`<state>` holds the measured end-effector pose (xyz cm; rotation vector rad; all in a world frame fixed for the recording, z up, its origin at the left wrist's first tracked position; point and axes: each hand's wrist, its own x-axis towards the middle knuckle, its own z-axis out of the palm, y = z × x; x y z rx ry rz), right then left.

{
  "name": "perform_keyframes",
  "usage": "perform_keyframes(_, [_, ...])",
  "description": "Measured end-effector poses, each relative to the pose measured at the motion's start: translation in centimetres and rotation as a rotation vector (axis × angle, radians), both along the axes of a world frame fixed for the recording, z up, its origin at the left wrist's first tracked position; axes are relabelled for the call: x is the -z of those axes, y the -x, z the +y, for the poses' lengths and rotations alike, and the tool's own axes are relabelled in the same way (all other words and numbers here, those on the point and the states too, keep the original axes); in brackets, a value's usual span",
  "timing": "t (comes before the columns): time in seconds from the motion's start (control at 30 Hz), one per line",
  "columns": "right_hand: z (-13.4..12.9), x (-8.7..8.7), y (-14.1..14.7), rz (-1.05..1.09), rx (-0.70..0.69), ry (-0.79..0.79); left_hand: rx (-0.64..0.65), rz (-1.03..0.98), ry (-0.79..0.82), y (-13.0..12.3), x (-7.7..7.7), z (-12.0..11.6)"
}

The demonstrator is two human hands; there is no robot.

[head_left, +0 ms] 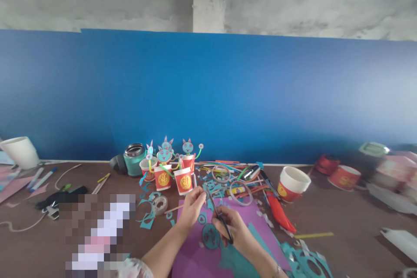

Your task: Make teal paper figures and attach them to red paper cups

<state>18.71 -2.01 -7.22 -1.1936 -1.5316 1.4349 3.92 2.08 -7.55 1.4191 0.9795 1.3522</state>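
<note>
Apparent cutting step: right hand point(233, 225) grips scissors point(220, 218), left hand point(192, 207) pinches closed, contents unclear; next snip needs steadiness.

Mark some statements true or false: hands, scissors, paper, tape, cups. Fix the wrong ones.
1. The right hand holds the scissors. True.
2. The tape roll lies right of both hands. False: it lies left of the left hand.
3. A teal sheet lies on the purple paper. True.
4. The cups with paper faces stand right of the right hand. False: they stand to its left, near the blue panel.
</note>
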Motion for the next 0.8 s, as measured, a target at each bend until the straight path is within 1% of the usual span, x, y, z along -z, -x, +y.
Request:
perform_keyframes(0.17, [0.3, 0.5, 0.1, 0.068, 0.069, -0.028, -0.017, -0.024, 0.034, -0.1, -0.2, 0.0])
perform_keyframes(0.3, [0.5, 1.0, 0.0, 0.136, 0.117, -0.083, 0.007, -0.111, 0.108, -0.4, -0.2, 0.0])
perform_keyframes(0.4, [0.5, 1.1, -0.1, 0.132, 0.106, -0.083, 0.004, -0.203, 0.166, -0.7, 0.1, 0.1])
perform_keyframes(0.5, [0.3, 0.8, 0.0, 0.146, 0.069, -0.077, 0.011, -0.266, 0.193, -0.9, 0.2, 0.1])
perform_keyframes(0.67, [-0.1, 0.1, 0.3, 0.168, 0.039, -0.061, 0.038, -0.332, 0.260, -1.1, -0.1, -0.3])
perform_keyframes(0.8, [-0.2, 0.0, 0.4, 0.185, 0.033, -0.070, 0.062, -0.358, 0.294, -1.3, -0.5, -0.6])
